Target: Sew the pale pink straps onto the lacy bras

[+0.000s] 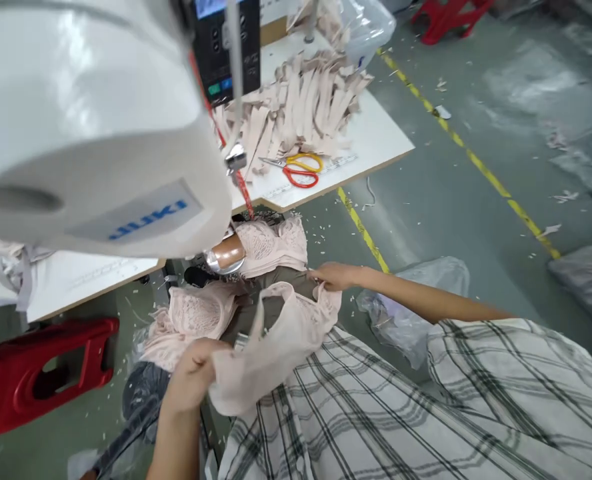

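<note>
A pale pink bra (pixel 286 340) is stretched between my two hands, above my lap. My left hand (pixel 196 373) is closed on its near end. At the other end, my right hand (pixel 333 275) pinches the edge of the same bra. Just left of it lies a heap of pink lace bras (pixel 196 317). Another lace bra (pixel 271 247) rests at the sewing machine's arm, beyond my hands. The large white sewing machine head (pixel 101 133) fills the upper left and hides part of the table behind it.
On the white table (pixel 381 143) lie a pile of cut fabric strips (pixel 301 100) and red-and-yellow scissors (pixel 301 170). A red stool (pixel 41 373) stands at left. Plastic bags (pixel 421 300) lie on the floor at right. A control panel (pixel 226 47) is mounted by the machine.
</note>
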Demonstrator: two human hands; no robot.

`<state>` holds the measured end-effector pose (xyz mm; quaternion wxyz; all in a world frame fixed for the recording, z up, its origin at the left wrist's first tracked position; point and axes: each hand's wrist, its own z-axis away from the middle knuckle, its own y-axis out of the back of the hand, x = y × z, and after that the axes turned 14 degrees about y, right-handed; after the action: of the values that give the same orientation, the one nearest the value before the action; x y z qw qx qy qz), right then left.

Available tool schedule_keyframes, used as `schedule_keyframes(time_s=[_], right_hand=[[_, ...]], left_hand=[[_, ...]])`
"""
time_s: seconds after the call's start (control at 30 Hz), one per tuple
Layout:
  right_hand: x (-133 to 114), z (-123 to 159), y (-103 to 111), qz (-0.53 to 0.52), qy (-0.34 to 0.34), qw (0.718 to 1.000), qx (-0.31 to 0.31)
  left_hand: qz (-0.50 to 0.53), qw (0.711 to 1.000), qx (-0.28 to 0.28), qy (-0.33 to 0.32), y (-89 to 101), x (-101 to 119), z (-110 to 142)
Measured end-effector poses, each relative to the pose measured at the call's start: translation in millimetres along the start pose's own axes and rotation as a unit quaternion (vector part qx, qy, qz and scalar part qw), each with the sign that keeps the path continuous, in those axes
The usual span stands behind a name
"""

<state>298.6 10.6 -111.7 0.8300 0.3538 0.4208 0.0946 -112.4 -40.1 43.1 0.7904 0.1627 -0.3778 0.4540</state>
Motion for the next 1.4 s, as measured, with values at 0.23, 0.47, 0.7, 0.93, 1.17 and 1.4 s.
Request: schedule_keyframes(time_s=[0.23,0.47,0.7,0.93,1.17,1.4], right_hand=[[-50,31,51,-0.094,0.071,0.992,0.042],[-92,-14,131,-0.202,0.171,0.940,0.217],[17,-60,279,0.002,-0.129,0.851,0.509],[23,-70,292,-0.008,-0.121,0.877,0.464],[28,-56,295,-0.028,-0.163,0.868,0.468],[53,-69,317,0.010,-0.333,0.845,0.418]], left_hand=[[-0.256,0.852,0.455,0.026,22.9,27,-77],[-0.213,0.974,-0.053,-0.050,-87.4,35,-116],[-0.176,0.983,-0.014,-0.044,-73.8,33,-93],[-0.136,0.983,0.095,-0.080,-70.2,38,-79],[-0.108,0.975,0.178,-0.071,-64.1,32,-77],[-0.103,0.976,0.178,-0.071,-66.2,32,-81]])
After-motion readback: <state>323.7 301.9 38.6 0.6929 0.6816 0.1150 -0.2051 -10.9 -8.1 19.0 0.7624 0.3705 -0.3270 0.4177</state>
